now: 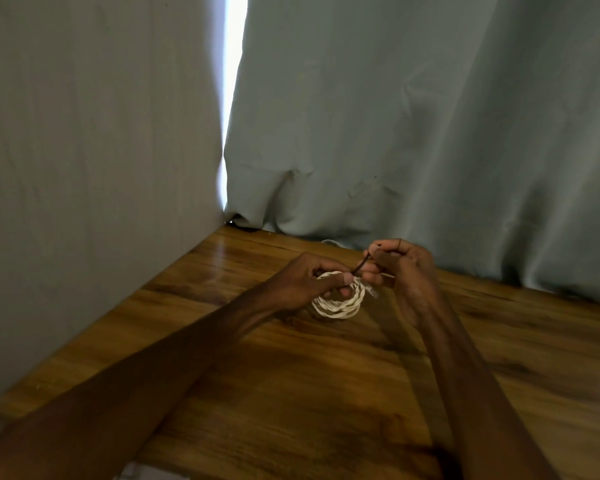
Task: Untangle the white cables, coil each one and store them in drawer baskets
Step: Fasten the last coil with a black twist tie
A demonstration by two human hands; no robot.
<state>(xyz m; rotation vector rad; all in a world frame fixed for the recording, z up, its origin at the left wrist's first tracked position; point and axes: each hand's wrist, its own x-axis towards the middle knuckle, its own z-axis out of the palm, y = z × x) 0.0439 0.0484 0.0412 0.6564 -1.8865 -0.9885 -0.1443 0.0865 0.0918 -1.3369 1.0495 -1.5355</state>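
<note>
White cable coil [338, 301] gripped by both hands, wooden table [291, 393], grey curtain [413, 133]

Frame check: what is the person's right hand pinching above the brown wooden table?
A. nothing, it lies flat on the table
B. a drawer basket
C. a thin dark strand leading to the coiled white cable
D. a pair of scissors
C: the right hand pinches a thin dark strand that runs down to the coiled white cable, which the left hand grips above the brown wooden table.
</note>
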